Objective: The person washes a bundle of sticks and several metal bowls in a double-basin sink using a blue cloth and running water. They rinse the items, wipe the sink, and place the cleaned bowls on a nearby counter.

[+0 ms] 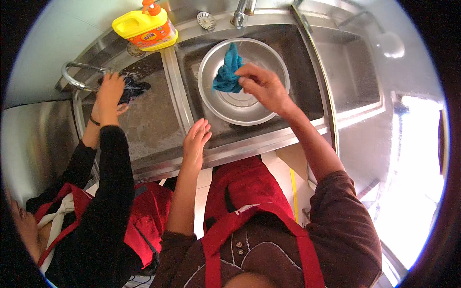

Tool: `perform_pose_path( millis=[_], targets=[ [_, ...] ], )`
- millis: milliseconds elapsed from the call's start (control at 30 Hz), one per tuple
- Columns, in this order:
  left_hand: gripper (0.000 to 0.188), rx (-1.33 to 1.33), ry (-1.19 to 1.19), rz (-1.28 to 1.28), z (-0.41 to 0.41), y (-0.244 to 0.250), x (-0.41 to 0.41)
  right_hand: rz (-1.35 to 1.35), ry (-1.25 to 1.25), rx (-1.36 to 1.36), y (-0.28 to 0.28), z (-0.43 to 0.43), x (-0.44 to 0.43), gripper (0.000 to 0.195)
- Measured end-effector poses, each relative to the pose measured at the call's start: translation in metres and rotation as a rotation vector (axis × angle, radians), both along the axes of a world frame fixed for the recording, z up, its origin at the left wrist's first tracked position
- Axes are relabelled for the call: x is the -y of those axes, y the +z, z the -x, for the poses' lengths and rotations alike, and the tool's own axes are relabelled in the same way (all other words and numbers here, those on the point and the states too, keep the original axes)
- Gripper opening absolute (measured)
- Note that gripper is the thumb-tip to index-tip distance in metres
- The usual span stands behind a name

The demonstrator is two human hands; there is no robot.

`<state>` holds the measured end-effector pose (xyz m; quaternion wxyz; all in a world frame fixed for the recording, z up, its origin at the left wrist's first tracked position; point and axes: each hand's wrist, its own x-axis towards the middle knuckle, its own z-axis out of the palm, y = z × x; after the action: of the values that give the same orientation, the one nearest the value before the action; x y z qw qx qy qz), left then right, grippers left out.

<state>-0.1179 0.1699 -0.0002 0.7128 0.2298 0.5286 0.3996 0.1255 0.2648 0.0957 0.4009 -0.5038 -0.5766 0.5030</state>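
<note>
My right hand is over a round stainless steel basin, thumb and forefinger pinched at the right edge of a crumpled blue cloth. The cloth is bunched above the basin, with one end pointing towards the tap; I cannot tell whether it touches the basin's bottom. The basin rests in the right-hand bowl of a steel double sink. My left hand hovers near the sink's front rim, left of the basin, with nothing in it and its fingers slightly apart.
At my left, another person's hands handle a dark wet cloth under a curved tap. A yellow pump jug stands behind the divider. A second tap and a sink strainer are at the back.
</note>
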Motion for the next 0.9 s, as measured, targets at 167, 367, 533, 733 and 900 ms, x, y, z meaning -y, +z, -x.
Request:
perform_pose_path(
  millis=[167, 367, 533, 733, 900],
  targets=[
    [0.052, -0.122, 0.145, 0.301, -0.04, -0.093, -0.044, -0.016, 0.323, 0.334, -0.089, -0.016, 0.008, 0.016],
    [0.041, -0.209, 0.031, 0.47, -0.052, -0.156, -0.063, 0.214, 0.457, 0.513, -0.225, -0.056, -0.014, 0.034],
    [0.052, -0.318, -0.093, 0.562, -0.071, -0.151, -0.077, -0.159, -0.07, 0.756, -0.338, -0.003, 0.011, 0.044],
    [0.069, -0.193, -0.181, 0.544, -0.052, -0.173, -0.075, 0.828, 0.01, -0.126, -0.285, 0.03, 0.013, 0.031],
    [0.071, -0.239, -0.044, 0.496, -0.07, -0.117, -0.083, 0.678, 0.064, 0.014, -0.219, 0.057, 0.033, 0.084]
  ],
)
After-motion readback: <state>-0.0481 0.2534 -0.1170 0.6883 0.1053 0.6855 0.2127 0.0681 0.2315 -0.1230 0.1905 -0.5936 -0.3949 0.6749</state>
